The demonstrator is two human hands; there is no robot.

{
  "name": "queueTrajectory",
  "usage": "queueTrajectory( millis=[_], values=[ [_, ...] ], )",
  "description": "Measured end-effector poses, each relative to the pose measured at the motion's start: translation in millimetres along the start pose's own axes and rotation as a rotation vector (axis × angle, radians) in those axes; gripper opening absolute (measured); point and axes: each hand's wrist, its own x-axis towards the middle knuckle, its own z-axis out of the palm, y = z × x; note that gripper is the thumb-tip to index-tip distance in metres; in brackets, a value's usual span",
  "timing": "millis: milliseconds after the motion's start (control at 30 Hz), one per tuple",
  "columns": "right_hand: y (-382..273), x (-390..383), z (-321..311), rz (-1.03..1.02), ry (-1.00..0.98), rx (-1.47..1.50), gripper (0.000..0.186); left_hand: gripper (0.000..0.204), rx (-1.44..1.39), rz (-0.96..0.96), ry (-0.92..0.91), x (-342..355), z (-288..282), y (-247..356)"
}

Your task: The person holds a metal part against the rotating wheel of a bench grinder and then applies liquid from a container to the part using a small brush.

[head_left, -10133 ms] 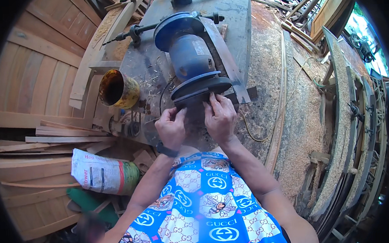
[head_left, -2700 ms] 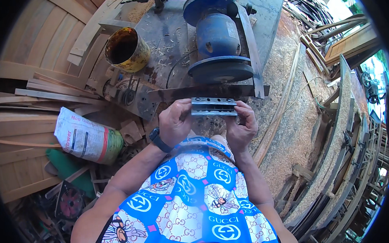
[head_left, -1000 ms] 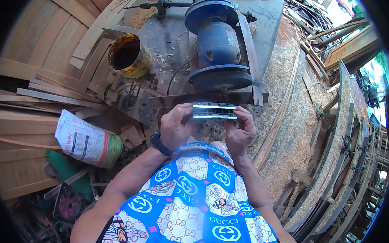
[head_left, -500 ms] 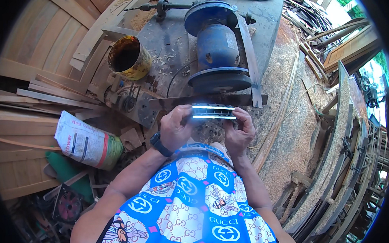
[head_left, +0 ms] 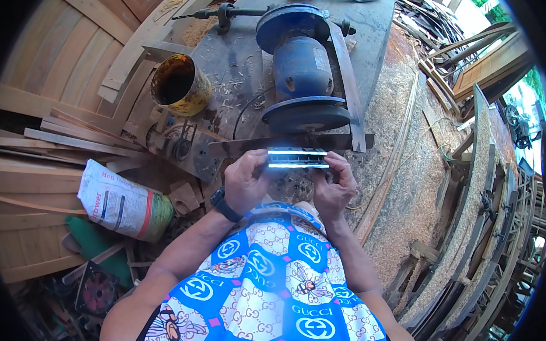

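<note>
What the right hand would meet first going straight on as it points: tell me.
Beyond the metal piece it holds, the right hand would probably meet the dark flat bar before the grinding wheel, though relative height is unclear.

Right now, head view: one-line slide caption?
Left hand and right hand hold a bright-edged metal piece by its ends, near a blue bench grinder.
</note>
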Motion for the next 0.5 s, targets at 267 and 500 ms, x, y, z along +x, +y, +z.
queueTrajectory(
  millis=[267, 500],
  values=[
    [1.0, 4.8, 1.7, 0.034, 0.015, -0.045, 0.03, 0.029, 0.013, -0.097, -0.035, 13.4, 6.0, 19.0],
    [4.4, 17.4, 5.1, 0.008, 0.087, -0.128, 0.031, 0.027, 0.028, -0.17, 0.014, 23.9, 29.2, 12.4]
  ],
)
